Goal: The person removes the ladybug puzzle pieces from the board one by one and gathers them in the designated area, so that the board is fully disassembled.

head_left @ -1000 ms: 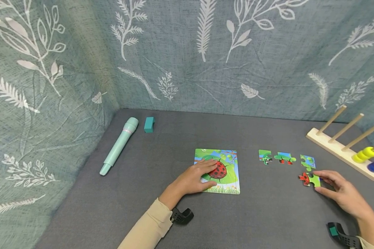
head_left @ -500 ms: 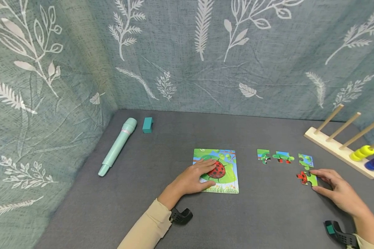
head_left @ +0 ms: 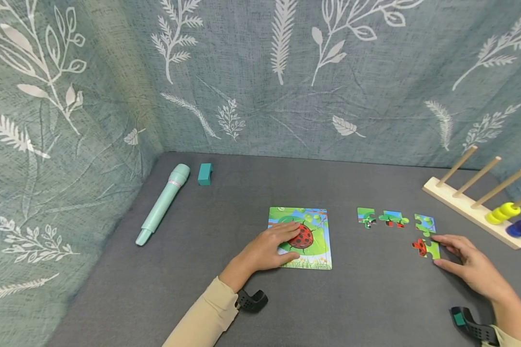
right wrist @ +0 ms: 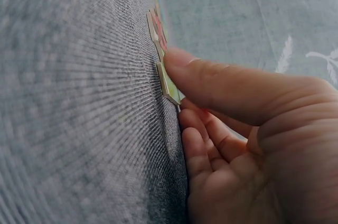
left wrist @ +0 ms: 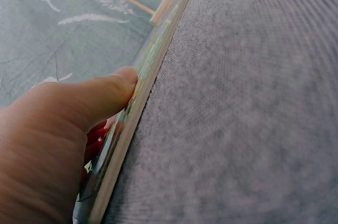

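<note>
My left hand (head_left: 271, 248) rests flat on a square ladybug puzzle board (head_left: 321, 253), fingers stretched over the picture. In the left wrist view its thumb lies on top, near the board's pale edge (left wrist: 142, 94). Off to the right, my right hand (head_left: 477, 270) pinches a red-and-green puzzle piece (head_left: 434, 250) between thumb and index finger. That piece (right wrist: 169, 86) lies on the cloth in the right wrist view. Just above it sits a blue-and-green corner piece (head_left: 425, 222); the two touch or nearly touch.
Two more puzzle pieces lie in a row, a green one (head_left: 365, 215) and a blue-green one (head_left: 394, 218). A wooden peg stand (head_left: 451, 196) with yellow and blue rings is at the right. A mint microphone (head_left: 162, 205) and a teal block (head_left: 205, 174) lie at the left.
The whole head view has shifted slightly to the left. Both hands, the board and the pieces keep nearly the same places relative to one another.
</note>
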A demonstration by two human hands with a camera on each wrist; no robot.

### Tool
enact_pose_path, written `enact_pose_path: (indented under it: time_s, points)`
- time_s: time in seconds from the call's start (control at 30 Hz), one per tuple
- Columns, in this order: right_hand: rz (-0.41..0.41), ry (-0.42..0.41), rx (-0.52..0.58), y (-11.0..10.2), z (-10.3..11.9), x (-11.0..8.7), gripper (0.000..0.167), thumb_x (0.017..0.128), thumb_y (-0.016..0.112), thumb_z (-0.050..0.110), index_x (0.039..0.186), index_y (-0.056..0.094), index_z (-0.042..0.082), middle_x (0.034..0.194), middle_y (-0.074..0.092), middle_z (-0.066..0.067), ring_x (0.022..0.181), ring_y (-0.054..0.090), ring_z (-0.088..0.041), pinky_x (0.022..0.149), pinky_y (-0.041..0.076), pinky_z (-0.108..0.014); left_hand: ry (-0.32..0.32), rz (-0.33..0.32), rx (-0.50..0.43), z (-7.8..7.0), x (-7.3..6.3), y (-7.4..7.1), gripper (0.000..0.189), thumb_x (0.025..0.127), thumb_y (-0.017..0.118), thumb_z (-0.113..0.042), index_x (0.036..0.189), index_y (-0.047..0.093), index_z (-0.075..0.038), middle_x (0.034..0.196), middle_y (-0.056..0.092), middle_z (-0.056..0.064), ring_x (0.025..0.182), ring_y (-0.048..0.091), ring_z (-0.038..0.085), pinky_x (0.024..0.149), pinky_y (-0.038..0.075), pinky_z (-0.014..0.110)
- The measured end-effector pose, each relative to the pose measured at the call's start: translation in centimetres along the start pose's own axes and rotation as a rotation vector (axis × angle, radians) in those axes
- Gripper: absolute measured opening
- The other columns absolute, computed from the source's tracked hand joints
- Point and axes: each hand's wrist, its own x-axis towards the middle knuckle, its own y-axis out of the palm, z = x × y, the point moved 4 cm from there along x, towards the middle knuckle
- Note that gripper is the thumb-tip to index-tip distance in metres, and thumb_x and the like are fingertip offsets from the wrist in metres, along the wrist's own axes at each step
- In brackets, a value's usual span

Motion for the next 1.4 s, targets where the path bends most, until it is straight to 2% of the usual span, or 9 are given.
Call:
enact_pose_path:
  time_s: [0.07, 0.23, 0.37, 0.67, 0.83, 1.03, 1.2, 1.3, 1.4]
  points:
    - [-0.002, 0.006, 0.02, 0.0, -0.1, 0.0, 0.051, 0.08, 0.073, 0.002, 0.125, 0.052, -0.011, 0.112, 0.038, 0.018, 0.102, 0.031, 0.023, 0.081, 0.028, 0.01, 0.004, -0.006, 0.002, 0.0, 0.0, 0.0, 0.063, 0.086, 0.07, -0.036, 0.137, 0.051, -0.005, 0.143, 0.049, 0.009, 0.134, 0.044, 0.024, 0.114, 0.038, 0.036]
    - [-0.015, -0.016, 0.097, 0.0, -0.1, -0.2, 0.054, 0.08, 0.071, -0.004, 0.125, 0.045, -0.018, 0.114, 0.037, 0.029, 0.104, 0.035, 0.023, 0.083, 0.032, 0.009, 0.012, -0.016, -0.008, 0.0, -0.1, 0.0, 0.062, 0.085, 0.07, -0.035, 0.137, 0.052, -0.005, 0.142, 0.049, 0.01, 0.133, 0.044, 0.026, 0.113, 0.039, 0.037]
    - [-0.027, -0.016, 0.127, -0.1, -0.1, -0.4, 0.057, 0.081, 0.071, -0.004, 0.127, 0.041, -0.019, 0.117, 0.037, 0.03, 0.106, 0.036, 0.023, 0.084, 0.032, 0.008, 0.008, -0.009, -0.019, 0.0, 0.0, 0.1, 0.062, 0.086, 0.069, -0.035, 0.137, 0.051, -0.006, 0.143, 0.048, 0.009, 0.134, 0.043, 0.026, 0.114, 0.038, 0.038]
    - [-0.032, 0.061, 0.131, -0.2, -0.5, -0.6, 0.07, 0.087, 0.069, 0.008, 0.14, 0.029, -0.013, 0.122, 0.031, 0.033, 0.107, 0.029, 0.025, 0.087, 0.027, 0.009, 0.021, -0.017, -0.023, 0.0, 0.2, 0.1, 0.061, 0.086, 0.07, -0.034, 0.136, 0.053, -0.005, 0.142, 0.05, 0.009, 0.134, 0.043, 0.026, 0.115, 0.037, 0.037]
    - [-0.028, 0.062, 0.127, -0.3, -0.3, -0.4, 0.073, 0.087, 0.069, 0.009, 0.144, 0.027, -0.009, 0.127, 0.032, 0.031, 0.109, 0.028, 0.026, 0.089, 0.025, 0.01, 0.006, -0.015, -0.029, 0.2, 0.2, 0.0, 0.062, 0.086, 0.069, -0.035, 0.137, 0.052, -0.005, 0.142, 0.049, 0.009, 0.134, 0.043, 0.026, 0.114, 0.037, 0.038]
    - [0.009, 0.024, 0.144, -0.1, 1.1, 0.3, 0.072, 0.086, 0.07, 0.008, 0.144, 0.029, -0.005, 0.128, 0.034, 0.03, 0.109, 0.03, 0.025, 0.087, 0.029, 0.009, -0.019, -0.025, -0.045, 0.5, -0.1, -0.3, 0.063, 0.085, 0.07, -0.035, 0.137, 0.051, -0.006, 0.143, 0.049, 0.009, 0.134, 0.043, 0.027, 0.115, 0.037, 0.038]
    - [0.065, -0.06, 0.212, 0.3, 3.2, 0.9, 0.067, 0.085, 0.067, 0.0, 0.142, 0.032, -0.006, 0.128, 0.037, 0.029, 0.113, 0.035, 0.022, 0.087, 0.034, 0.005, -0.013, -0.05, -0.024, 0.9, -0.6, -0.5, 0.062, 0.084, 0.071, -0.035, 0.136, 0.053, -0.005, 0.142, 0.05, 0.007, 0.133, 0.044, 0.027, 0.117, 0.033, 0.037]
    - [0.081, -0.132, 0.252, 0.7, 4.5, 1.3, 0.066, 0.083, 0.067, -0.007, 0.14, 0.034, -0.007, 0.13, 0.04, 0.027, 0.117, 0.037, 0.019, 0.09, 0.035, 0.003, -0.026, -0.047, -0.025, 1.1, -0.8, -0.6, 0.063, 0.084, 0.071, -0.035, 0.136, 0.052, -0.004, 0.143, 0.049, 0.007, 0.134, 0.043, 0.027, 0.118, 0.032, 0.037]
    - [0.101, -0.166, 0.267, 1.3, 5.8, 1.7, 0.066, 0.082, 0.067, -0.008, 0.139, 0.035, -0.008, 0.132, 0.041, 0.024, 0.119, 0.037, 0.017, 0.092, 0.034, 0.002, -0.03, -0.042, -0.026, 1.2, -1.0, -0.7, 0.063, 0.084, 0.071, -0.035, 0.136, 0.052, -0.004, 0.143, 0.048, 0.009, 0.134, 0.043, 0.028, 0.118, 0.031, 0.037]
